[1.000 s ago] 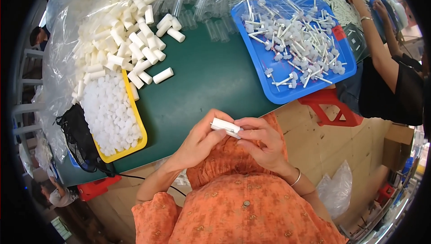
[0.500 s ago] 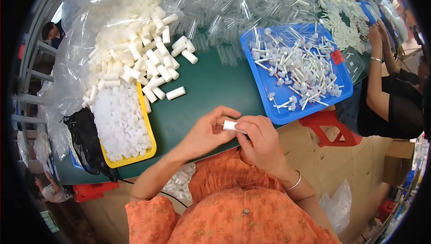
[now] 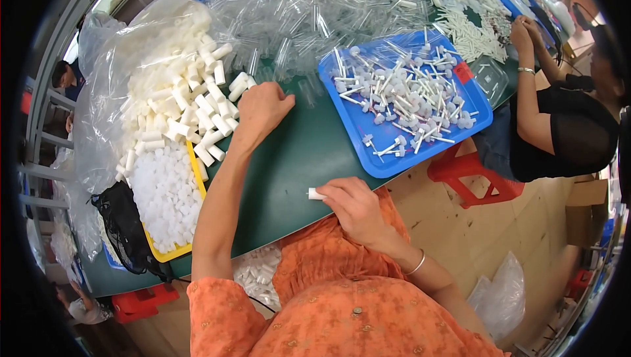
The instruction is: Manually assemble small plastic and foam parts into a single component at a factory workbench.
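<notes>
My right hand [image 3: 358, 211] is by the table's near edge, thumb and fingers pinching a short white cylinder [image 3: 315, 194]. A small thin tip pokes out of the cylinder's left end. At the right edge of a heap of cream-white cylinders [image 3: 190, 104], my left hand [image 3: 264, 109] reaches forward over the table, back upward and thumb to the right. Its other fingers are bent down out of sight, so what they touch is hidden. A few cylinders [image 3: 240, 84] lie just beyond its knuckles.
A blue tray [image 3: 388, 168] holds white sticks with pale plastic heads. Clear tubes [image 3: 309, 25] are heaped at the back. Small white plastic pieces [image 3: 167, 193] fill a yellow tray [image 3: 199, 179], beside a black mesh bag [image 3: 121, 225]. A co-worker [image 3: 559, 120] sits at the right.
My left hand has left the right hand and moved forward and left to the cylinder heap. The right hand keeps the white cylinder and has shifted slightly left and down.
</notes>
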The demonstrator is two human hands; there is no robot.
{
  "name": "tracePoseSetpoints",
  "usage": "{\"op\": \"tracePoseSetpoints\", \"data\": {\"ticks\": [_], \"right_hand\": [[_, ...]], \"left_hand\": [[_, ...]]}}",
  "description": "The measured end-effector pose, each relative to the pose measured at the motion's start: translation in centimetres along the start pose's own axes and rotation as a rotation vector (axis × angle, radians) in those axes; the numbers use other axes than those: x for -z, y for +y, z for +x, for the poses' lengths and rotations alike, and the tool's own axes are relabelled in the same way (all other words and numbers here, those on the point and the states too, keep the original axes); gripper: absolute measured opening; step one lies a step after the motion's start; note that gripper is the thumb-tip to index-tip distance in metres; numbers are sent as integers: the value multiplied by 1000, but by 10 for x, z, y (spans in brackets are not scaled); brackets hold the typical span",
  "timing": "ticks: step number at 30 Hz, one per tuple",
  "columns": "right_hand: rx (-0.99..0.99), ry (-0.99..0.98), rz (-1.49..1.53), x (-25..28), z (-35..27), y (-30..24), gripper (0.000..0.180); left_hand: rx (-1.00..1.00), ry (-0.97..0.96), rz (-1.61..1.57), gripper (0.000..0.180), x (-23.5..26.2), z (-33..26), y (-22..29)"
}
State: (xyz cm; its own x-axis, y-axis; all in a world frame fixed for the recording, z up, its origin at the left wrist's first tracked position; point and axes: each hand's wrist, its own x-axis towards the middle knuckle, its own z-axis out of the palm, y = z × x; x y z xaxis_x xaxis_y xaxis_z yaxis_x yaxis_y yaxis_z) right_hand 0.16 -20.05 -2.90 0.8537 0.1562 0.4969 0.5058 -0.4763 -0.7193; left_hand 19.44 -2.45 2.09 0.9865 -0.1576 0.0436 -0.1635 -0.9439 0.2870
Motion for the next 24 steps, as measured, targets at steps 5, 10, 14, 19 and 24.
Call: {"op": "tracePoseSetpoints", "data": {"ticks": [5, 10, 14, 19, 24], "right_hand": [[-241, 29, 275, 39, 6, -15, 21], [-276, -5, 357, 49, 10, -14, 23], [-302, -87, 350, 44, 6, -17, 23], [-148, -225, 95, 49, 8, -21, 23], [42, -289, 71, 46, 20, -17, 24]], "left_hand": [[-117, -68, -763, 18, 15, -89, -6], [-30, -611, -1272, 26, 13, -157, 22], [-108, -573, -1185, 30, 12, -162, 22], [-74, -587, -1205, 31, 7, -171, 16], [-127, -512, -997, 31, 12, -178, 18]]}}
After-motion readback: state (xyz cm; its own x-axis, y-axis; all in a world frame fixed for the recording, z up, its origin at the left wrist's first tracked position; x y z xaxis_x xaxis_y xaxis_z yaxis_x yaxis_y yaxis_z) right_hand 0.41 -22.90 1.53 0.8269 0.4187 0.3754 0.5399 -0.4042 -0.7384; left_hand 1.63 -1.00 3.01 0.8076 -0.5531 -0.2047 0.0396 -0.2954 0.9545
